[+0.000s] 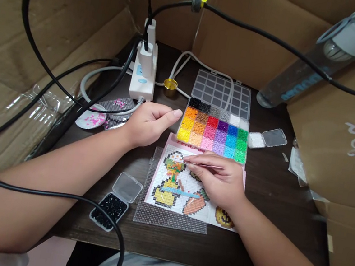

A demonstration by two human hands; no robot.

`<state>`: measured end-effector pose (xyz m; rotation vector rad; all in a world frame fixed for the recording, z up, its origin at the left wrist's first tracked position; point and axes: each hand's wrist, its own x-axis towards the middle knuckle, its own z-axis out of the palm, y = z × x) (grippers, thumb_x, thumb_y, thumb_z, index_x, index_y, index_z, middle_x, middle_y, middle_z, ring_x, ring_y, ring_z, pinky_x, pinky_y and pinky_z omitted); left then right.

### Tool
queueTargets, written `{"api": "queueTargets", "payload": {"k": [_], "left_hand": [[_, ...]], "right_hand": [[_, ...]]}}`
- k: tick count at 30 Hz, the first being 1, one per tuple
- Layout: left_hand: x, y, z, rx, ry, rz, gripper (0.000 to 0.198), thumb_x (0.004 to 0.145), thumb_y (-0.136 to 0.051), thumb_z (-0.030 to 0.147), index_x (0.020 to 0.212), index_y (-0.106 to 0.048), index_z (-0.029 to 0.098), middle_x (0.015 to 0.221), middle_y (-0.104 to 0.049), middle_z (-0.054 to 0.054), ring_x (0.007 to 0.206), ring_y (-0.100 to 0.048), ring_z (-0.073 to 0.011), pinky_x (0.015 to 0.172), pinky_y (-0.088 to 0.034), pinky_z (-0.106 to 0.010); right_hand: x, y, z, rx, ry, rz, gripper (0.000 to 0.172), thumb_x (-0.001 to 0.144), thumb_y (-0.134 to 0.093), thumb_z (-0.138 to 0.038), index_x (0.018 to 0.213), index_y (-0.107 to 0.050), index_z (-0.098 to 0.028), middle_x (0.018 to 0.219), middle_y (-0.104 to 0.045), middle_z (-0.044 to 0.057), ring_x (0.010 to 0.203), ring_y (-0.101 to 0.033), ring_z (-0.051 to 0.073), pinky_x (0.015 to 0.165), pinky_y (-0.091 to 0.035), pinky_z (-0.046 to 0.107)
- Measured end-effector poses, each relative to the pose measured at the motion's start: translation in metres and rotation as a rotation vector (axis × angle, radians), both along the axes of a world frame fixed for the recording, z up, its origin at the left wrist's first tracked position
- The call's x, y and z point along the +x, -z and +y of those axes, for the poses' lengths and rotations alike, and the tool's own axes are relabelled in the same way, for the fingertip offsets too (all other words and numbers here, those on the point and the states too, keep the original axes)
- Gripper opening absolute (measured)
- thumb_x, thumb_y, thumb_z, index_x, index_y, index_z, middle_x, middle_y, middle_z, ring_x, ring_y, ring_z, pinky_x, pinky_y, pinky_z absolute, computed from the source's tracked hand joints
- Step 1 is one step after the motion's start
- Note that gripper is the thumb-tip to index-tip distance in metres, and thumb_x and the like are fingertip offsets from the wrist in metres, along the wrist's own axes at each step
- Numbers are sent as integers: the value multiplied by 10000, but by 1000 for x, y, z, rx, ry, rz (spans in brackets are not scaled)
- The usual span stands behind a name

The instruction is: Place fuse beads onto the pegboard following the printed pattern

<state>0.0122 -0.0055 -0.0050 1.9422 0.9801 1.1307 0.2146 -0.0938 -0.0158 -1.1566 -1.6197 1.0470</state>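
Right hand (219, 179) pinches thin tweezers (204, 165) over the pegboard (171, 217). Left hand (148, 123), loosely curled, holds nothing; bead tray (213, 132) at its fingertips. Pattern lettering partly hidden, unreadable.

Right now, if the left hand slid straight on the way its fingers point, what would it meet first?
Probably the bead tray: the left hand points right, its fingertips almost at the tray's left edge. Contact is hard to judge.

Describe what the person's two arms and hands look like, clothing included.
Both arms are bare from hand to above the elbow; no sleeves, gloves, rings, watch or bracelets show. The left hand and right hand have short, unpainted nails. Light fabric shows at the bottom edge by the left arm.
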Motion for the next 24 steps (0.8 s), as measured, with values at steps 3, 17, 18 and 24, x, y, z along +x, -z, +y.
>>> {"api": "queueTargets", "payload": {"k": [3, 17, 18, 24], "left_hand": [[0, 0, 0, -1, 3, -3, 531, 899, -510, 350, 446, -302, 168, 418, -281, 56, 405, -254, -40, 381, -198, -211], [0, -1, 0, 9, 18, 1, 530, 904, -508, 340, 457, -280, 169, 431, -259, 58, 414, -241, -40, 391, -202, -212], [0, -1, 0, 9, 20, -2, 531, 905, -508, 341, 456, -280, 169, 431, -258, 58, 414, -241, -40, 391, -201, -212], [0, -2, -1, 7, 28, -3, 545, 901, -513, 371, 456, -269, 173, 432, -253, 57, 417, -233, -45, 395, -199, -221]], "right_hand": [[0, 0, 0, 3, -2, 4, 165, 783, -714, -130, 875, -782, -249, 879, -776, 41, 808, -728, 169, 746, -597, 309], [-1, 0, -1, -39, 21, -2, 151, 776, -727, -144, 869, -782, -250, 878, -778, 25, 807, -727, 157, 750, -602, 290], [-1, 0, -1, -44, 27, -2, 147, 776, -727, -146, 866, -782, -248, 876, -778, 26, 807, -727, 157, 744, -604, 288], [-1, -1, 0, -48, 38, -3, 132, 776, -727, -158, 856, -783, -247, 874, -779, 30, 814, -729, 171, 754, -608, 310]]}}
